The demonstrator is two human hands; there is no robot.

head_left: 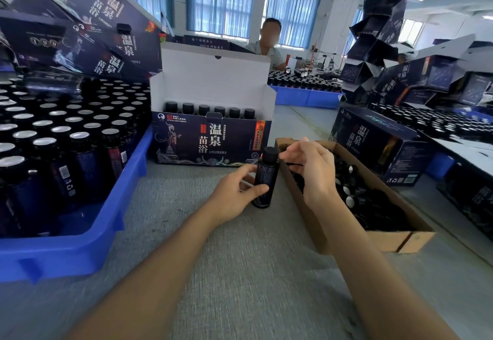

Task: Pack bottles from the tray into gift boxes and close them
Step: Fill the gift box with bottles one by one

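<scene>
Gift box (213, 136) holding six bottles (204, 108), tray (128, 179) full

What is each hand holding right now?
Left hand: closed round the dark bottle.
Right hand: fingers at the black cap; whether they pinch it or only touch it cannot be told.

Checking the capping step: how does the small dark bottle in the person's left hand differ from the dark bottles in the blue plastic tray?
The small dark bottle, gripped by the left hand, wears a black cap; the dark bottles in the blue plastic tray show bare silvery tops. The held bottle is single, outside any container; the tray bottles stand packed in rows. Both are dark, labelled and upright.
</scene>
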